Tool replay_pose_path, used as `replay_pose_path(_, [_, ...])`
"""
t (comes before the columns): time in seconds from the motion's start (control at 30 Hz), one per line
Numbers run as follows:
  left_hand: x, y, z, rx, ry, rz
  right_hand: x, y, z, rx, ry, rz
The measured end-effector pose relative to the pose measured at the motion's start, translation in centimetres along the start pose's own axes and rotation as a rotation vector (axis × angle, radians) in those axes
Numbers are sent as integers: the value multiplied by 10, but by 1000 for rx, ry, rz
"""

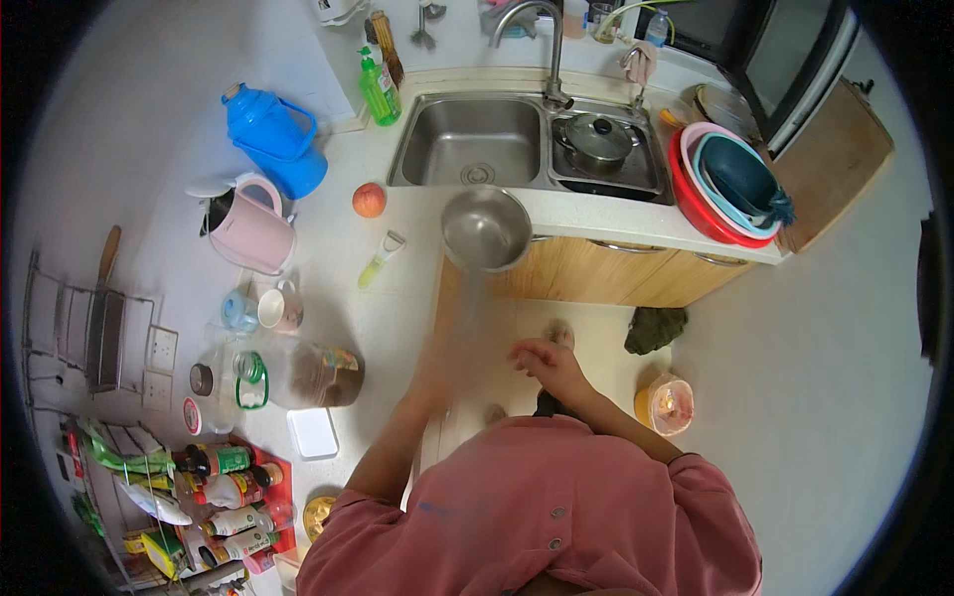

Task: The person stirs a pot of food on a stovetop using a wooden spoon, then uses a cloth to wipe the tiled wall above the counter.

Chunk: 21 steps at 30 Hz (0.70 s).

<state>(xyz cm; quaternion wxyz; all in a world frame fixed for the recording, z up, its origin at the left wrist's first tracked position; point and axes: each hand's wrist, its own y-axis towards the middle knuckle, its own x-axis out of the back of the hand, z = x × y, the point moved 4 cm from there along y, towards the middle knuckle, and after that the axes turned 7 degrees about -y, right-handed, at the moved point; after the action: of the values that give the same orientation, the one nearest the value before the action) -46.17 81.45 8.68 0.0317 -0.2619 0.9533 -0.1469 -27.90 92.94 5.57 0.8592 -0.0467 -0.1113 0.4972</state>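
Observation:
A long-handled stainless steel pan [486, 229] hangs in front of the sink counter's edge, its bowl facing up with nothing seen inside. My left hand [441, 372], blurred, is shut on its handle. My right hand [548, 365] is held before my body, over the floor, its fingers loosely bent with nothing visible in them. On the counter left of the pan lie a peeler [381, 260] with a pale green handle and a red-yellow round fruit [369, 200]. The steel double sink [477, 138] stands beyond, with a lidded pot [598, 141] in its right basin.
Stacked plastic basins [682, 186] sit right of the sink. A pink kettle [253, 231], blue thermos [276, 141], mugs [281, 307], jars [320, 369] and bottles [231, 492] line the left counter. A small bin [663, 404] stands on the floor at right.

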Motion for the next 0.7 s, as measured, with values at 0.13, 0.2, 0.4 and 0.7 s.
replay_pose_path(0.13, [12, 86, -54, -172, 196, -191, 35, 73, 6, -44, -125, 74])
replay_pose_path(0.2, [11, 118, -82, -188, 290, -302, 53, 111, 4, -18, -216, 108])
replay_pose_path(0.4, [4, 208, -116, -355, 974, -581, 152, 218, 19, 116, -318, 108])
replay_pose_path(0.7, [-43, 275, -112, -213, 730, -574, 274, 321, -33, -449, 831, -130])
